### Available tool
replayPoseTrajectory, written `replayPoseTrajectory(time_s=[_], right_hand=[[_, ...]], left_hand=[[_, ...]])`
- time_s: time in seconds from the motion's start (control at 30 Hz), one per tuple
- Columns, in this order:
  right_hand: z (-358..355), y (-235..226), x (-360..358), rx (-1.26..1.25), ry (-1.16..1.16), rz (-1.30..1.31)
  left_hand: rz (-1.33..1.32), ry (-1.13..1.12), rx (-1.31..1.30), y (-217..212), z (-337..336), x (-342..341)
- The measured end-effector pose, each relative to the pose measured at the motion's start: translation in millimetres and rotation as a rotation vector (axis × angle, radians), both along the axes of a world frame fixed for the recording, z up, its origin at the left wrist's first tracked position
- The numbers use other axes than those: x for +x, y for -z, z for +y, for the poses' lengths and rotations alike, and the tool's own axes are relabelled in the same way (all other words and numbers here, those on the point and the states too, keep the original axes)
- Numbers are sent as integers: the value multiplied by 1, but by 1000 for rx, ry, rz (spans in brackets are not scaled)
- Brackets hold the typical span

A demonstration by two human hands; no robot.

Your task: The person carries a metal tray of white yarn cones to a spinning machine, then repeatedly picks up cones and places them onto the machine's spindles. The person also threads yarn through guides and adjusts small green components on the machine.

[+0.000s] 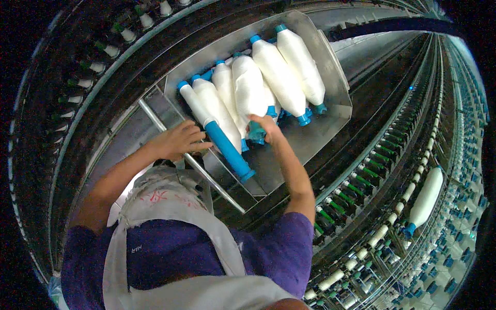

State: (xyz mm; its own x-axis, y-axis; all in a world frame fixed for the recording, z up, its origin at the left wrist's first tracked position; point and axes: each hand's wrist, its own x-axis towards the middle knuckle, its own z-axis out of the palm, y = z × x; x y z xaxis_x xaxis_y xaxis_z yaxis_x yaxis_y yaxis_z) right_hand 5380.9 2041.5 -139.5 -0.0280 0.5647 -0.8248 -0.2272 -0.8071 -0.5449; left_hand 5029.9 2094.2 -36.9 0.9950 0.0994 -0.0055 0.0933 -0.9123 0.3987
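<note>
A metal trolley bin (338, 98) in front of me holds several white roving bobbins on blue or teal tubes. My right hand (268, 128) is closed round the teal lower end of one full roving bobbin (249, 85), which lies on top of others. My left hand (180, 140) has its fingers apart and holds nothing. It hovers by the bin's near left side, its fingertips close to a mostly bare blue tube (227, 147) with some white roving at its upper end. Two full bobbins (301, 64) lie farther right in the bin.
A metal push handle (194, 160) crosses between me and the bin. On the right runs a spinning frame with green spindles (356, 183) and a white bobbin (427, 196) lying above them. Another machine with small white bobbins (109, 50) curves along the left.
</note>
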Motion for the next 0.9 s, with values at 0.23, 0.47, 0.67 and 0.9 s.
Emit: replayPoseTrajectory(time_s=[0.23,0.47,0.67,0.9], right_hand=[[-60,-167,-41,34,229,66],[-156,-242,-188,363,235,-911],[-236,-253,-271,682,698,122],[-340,-265,-326,766,987,-314]], left_hand=[[99,-366,-708,-16,9,42],[-409,-501,-2125,-50,-49,97],[-311,42,-2332,-117,-114,82],[61,-143,-2010,-156,-214,98]])
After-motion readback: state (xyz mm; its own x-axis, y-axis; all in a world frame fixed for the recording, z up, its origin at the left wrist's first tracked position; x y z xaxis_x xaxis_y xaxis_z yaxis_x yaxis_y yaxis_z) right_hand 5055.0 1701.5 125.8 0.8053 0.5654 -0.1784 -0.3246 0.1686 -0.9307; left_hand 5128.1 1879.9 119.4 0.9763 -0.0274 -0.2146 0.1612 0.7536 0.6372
